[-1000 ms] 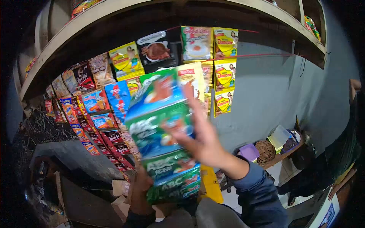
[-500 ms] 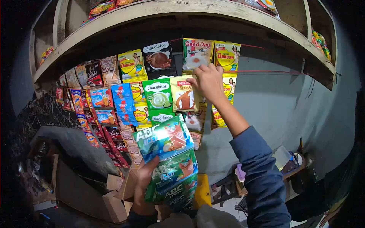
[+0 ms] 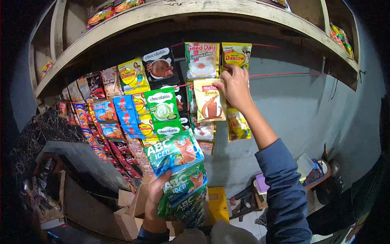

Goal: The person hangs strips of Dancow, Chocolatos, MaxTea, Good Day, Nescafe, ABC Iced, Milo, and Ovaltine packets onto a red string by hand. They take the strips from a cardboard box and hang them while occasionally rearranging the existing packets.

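My left hand [image 3: 158, 188] is closed around a strip of green and blue ABC iced coffee sachets [image 3: 176, 150], held low in front of me. Higher up, my right hand [image 3: 235, 87] pinches the top right corner of a yellow Max Tea sachet [image 3: 210, 101] at the red string. Behind that sachet hang Good Day Cappuccino sachets [image 3: 202, 61]. A yellow Dancow strip [image 3: 236, 56] hangs behind my right hand, partly covered by it. Green Chocolatos sachets [image 3: 162, 105] hang just left of the Max Tea sachet.
Many sachet strips hang along the left, including blue Nescafe sachets [image 3: 126, 114]. A wooden shelf [image 3: 227, 11] with packets runs overhead. Below are cardboard boxes [image 3: 140, 199], a yellow object [image 3: 218, 207] and a purple-lidded container [image 3: 261, 184]. The red string [image 3: 292, 74] continues right along the grey wall.
My right hand has slid the Max Tea sachet rightward along the string, away from the green Chocolatos strip. My left hand still holds the ABC sachets, almost in the same place.
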{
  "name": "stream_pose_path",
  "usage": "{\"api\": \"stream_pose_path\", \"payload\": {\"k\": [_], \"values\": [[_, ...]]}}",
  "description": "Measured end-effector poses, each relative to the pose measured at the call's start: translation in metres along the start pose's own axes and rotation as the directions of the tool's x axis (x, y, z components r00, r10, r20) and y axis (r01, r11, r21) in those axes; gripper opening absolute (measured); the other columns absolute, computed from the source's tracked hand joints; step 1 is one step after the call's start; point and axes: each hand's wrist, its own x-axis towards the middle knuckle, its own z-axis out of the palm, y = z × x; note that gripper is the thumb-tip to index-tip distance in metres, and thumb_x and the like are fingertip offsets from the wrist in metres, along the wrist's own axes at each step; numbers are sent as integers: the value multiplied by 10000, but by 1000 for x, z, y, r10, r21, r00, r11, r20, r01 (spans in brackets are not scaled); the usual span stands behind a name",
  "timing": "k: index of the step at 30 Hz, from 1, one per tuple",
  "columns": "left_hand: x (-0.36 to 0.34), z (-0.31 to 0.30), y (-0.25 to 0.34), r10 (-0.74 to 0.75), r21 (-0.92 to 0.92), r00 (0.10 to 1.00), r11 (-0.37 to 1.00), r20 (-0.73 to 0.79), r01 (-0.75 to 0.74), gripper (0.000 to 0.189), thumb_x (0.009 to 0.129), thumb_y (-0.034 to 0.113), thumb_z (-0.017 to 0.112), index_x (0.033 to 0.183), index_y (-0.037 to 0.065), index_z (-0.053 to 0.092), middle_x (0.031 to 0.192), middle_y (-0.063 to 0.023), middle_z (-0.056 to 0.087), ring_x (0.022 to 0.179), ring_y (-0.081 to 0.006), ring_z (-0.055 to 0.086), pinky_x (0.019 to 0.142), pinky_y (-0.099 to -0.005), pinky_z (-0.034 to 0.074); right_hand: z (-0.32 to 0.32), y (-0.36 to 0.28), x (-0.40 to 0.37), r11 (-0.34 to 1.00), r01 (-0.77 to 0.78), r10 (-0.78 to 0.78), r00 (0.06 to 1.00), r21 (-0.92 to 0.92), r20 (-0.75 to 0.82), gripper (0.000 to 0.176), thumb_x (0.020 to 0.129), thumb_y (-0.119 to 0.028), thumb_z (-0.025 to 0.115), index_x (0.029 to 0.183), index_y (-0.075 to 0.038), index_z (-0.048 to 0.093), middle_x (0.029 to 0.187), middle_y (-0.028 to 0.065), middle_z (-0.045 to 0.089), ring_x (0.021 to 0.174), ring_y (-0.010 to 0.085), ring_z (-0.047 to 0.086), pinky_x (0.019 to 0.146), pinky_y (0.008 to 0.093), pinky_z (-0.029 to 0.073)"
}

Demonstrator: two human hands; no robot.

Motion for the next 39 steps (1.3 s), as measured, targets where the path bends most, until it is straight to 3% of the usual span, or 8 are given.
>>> {"api": "stream_pose_path", "payload": {"k": [9, 12, 14, 19, 24, 26, 31, 39], "values": [[4, -7, -4, -60, -9, 996, 998, 70, 60, 439, 749, 107, 479, 1164, -16, 412, 1063, -111, 516, 929, -194, 524, 815, -314, 414, -41, 51, 24, 971, -221, 166, 899, 92, 406, 231, 646, -236, 680, 720, -31, 604, 805, 126, 572, 780, 293, 549, 691, 361, 428], [1, -9, -5, -107, 0, 989, 994, 98, 107, 459, 727, 101, 486, 1163, -21, 408, 1065, -117, 515, 923, -203, 528, 809, -319, 420, -66, 50, 15, 985, -25, 44, 993, -171, 106, 194, 634, -247, 675, 732, -88, 624, 766, 77, 574, 768, 251, 550, 700, 398, 394], [2, 0, -1, -138, -66, 972, 986, 188, 153, 504, 704, 100, 518, 1175, -23, 386, 1082, -135, 506, 939, -231, 531, 829, -335, 420, -83, 36, 1, 996, -46, 48, 998, -74, 29, 231, 611, -180, 691, 808, -85, 615, 834, 71, 567, 846, 249, 532, 721, 387, 391], [0, 9, -11, -251, -304, 888, 874, 385, 379, 576, 684, 64, 576, 1209, -6, 348, 1126, -141, 488, 1005, -258, 505, 895, -372, 383, -133, -64, -49, 657, -299, -368, 675, 692, 640, 519, 577, -52, 665, 1074, -75, 517, 914, 109, 520, 846, 194, 514, 642, 299, 438], [-11, 32, 3, -441, 27, 785, 878, 435, 478, 548, 721, 53, 578, 1222, 22, 359, 1151, -102, 478, 1048, -201, 465, 909, -333, 358, -133, -81, -70, 582, -310, -167, 859, 752, 484, 247, 595, -50, 628, 841, -38, 643, 690, 63, 524, 645, 167, 531, 595, 257, 420], [1, 30, -3, -516, 158, 761, 853, 393, 498, 531, 732, 57, 572, 1219, 22, 366, 1148, -98, 480, 1056, -192, 456, 905, -325, 356, -141, -77, -62, 826, -301, 245, 953, 476, 177, 216, 622, -41, 594, 826, -60, 660, 665, 68, 513, 625, 153, 532, 554, 243, 427], [34, 39, -19, -463, 159, 565, 849, 683, 505, 498, 776, 183, 568, 1209, 23, 378, 1105, -73, 493, 988, -158, 453, 872, -300, 353, -152, -58, -11, 982, -41, 72, 983, 185, -167, 265, 589, -56, 567, 832, -77, 670, 622, 30, 499, 581, 118, 517, 513, 212, 412], [35, -21, -96, -566, 579, 502, 802, 654, 148, 237, 807, 215, 550, 912, 3, 564, 884, -32, 568, 805, -83, 506, 713, -228, 400, -67, -19, 43, 858, 4, 71, 989, 513, -127, 204, 645, -90, 510, 787, -40, 647, 734, 118, 598, 713, 232, 591, 635, 272, 449]]}}
